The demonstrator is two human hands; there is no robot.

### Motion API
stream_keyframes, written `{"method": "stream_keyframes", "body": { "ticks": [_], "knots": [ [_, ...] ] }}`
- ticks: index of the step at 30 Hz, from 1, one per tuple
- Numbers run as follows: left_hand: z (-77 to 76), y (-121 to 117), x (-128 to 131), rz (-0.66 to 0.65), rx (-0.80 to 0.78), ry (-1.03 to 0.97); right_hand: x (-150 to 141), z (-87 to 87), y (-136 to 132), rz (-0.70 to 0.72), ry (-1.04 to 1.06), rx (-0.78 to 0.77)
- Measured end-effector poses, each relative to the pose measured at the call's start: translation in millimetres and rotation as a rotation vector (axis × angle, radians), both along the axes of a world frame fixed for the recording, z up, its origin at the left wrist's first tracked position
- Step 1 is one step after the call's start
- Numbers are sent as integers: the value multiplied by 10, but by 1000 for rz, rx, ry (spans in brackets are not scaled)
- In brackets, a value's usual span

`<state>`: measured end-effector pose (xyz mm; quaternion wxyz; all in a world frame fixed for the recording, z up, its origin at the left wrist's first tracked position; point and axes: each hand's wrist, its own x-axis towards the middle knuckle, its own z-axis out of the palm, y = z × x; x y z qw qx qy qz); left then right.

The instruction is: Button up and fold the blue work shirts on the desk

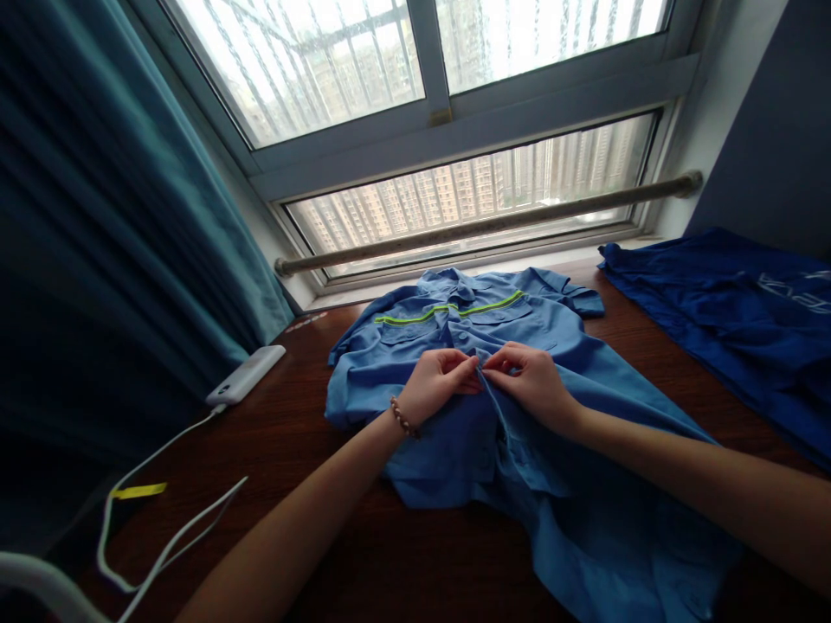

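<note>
Left hand (pixel 445 381): pinching shirt (pixel 551 337) edge, centre of the frame
Right hand (pixel 536 385): pinching the same edge, fingertips near the left's

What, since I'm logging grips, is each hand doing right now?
Left hand: closed, pinching the blue short-sleeved shirt at its front opening.
Right hand: closed, pinching the same opening.

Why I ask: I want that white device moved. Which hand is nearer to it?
Left. The left hand pinches the blue shirt, to the right of the white device; the right hand pinches it too, farther right.
</note>
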<state>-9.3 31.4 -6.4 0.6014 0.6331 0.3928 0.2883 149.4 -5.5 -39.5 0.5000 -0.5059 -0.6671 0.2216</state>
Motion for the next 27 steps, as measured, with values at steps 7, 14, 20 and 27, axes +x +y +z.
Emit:
{"method": "stream_keyframes", "body": {
  "ticks": [7,14,20,27],
  "knots": [
    [-174,-35,67,192,32,-14,-42,-45,-29,-42,-153,60],
    [-143,-72,95,375,-360,-200,-62,-38,-12,29,46,-67],
    [-139,-62,92,389,-465,-259,-50,-116,63,81,188,-188],
    [-116,-90,111,412,-454,-236,-54,-168,92,115,263,-230]
  ]
}}
